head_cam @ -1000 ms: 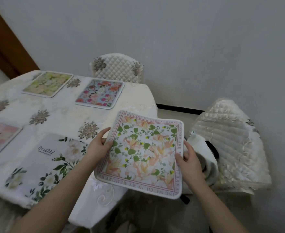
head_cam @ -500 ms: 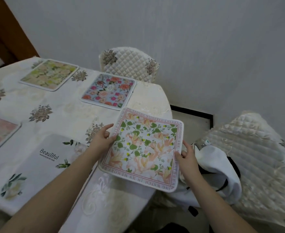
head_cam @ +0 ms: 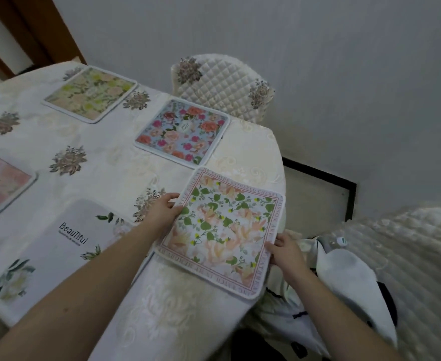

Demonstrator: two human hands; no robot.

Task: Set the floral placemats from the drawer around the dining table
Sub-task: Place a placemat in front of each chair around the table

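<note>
Lowering the peach-and-green placemat [head_cam: 222,230] onto the table [head_cam: 104,162] corner: half a second ago it was higher and tilted, now it lies nearly flat, its near-right corner overhanging the table edge. Left hand [head_cam: 162,212] fingers pinch its left edge, right hand [head_cam: 283,250] fingers pinch its right edge. Blue placemat [head_cam: 181,131] sits just beyond. Placement almost done, needs release.

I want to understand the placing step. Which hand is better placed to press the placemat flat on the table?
Probably the left hand: it grips the placemat over the table. The right hand holds the overhanging edge.
</note>
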